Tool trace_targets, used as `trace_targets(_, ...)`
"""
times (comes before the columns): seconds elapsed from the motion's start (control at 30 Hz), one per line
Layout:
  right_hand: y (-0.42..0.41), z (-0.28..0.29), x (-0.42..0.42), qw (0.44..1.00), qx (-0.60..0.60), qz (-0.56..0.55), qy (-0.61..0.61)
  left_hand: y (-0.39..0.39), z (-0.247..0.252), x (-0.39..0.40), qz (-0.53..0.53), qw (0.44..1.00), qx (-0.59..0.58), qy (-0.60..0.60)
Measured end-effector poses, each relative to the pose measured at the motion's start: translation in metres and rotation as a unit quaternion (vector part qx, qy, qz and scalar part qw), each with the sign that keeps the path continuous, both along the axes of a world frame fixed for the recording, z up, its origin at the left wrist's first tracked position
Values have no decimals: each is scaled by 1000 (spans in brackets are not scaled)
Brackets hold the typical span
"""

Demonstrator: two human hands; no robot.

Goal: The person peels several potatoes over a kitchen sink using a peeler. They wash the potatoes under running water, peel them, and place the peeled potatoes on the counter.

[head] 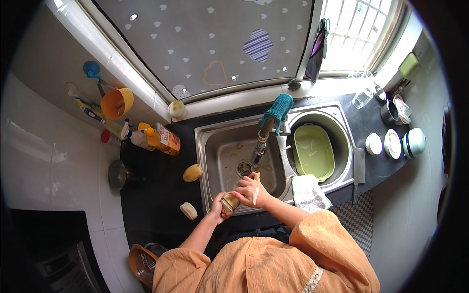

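Over the front edge of the steel sink [223, 146], my left hand [217, 209] is closed around a small glass jar [229, 202] with something brownish at it; its exact contents are unclear. My right hand [251, 190] touches the upper side of the jar, fingers bent, with a pale peel strip [255, 196] stuck on its back. Whether the right fingers hold a small tool is hidden. Left of the sink lie an unpeeled potato [192, 173] and a peeled potato piece [188, 211] on the black counter. Peel scraps lie around the drain [244, 168].
A faucet [260, 146] with a teal cloth [277, 110] reaches over the basin. The right basin holds a green tub [314, 152]. A white cloth [310, 193] and a cleaver [359, 165] lie by the sink's right side. Bottles [165, 139] stand at left, bowls [373, 143] at right.
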State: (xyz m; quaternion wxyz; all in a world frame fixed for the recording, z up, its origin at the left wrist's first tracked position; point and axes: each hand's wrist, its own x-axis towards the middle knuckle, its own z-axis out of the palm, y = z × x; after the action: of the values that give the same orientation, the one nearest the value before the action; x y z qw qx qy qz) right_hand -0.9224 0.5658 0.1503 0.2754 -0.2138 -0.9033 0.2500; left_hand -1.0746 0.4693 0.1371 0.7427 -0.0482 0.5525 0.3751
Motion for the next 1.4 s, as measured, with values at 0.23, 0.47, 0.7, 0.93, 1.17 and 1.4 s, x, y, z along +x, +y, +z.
trace_targets(0.23,2,-4,-1,1000,-16,0,-26,1,-4,-2,21,1000,-16,8)
trace_targets(0.47,3,-10,-1,999,-2,13,-34,1,0,-4,-9,999,-48,10)
trace_targets(0.7,33,-55,49,958,-30,-177,-224,-11,12,-39,35,997,2,64)
trace_targets(0.93,6,-22,7,991,-36,-105,-75,-1,-1,-29,-9,991,4,134)
trace_targets(1.17,-7,24,-18,997,44,-31,-51,0,-9,-11,-36,988,-11,147)
trace_targets(1.4,19,-14,8,993,31,-42,-107,-10,-3,-14,-60,993,42,92)
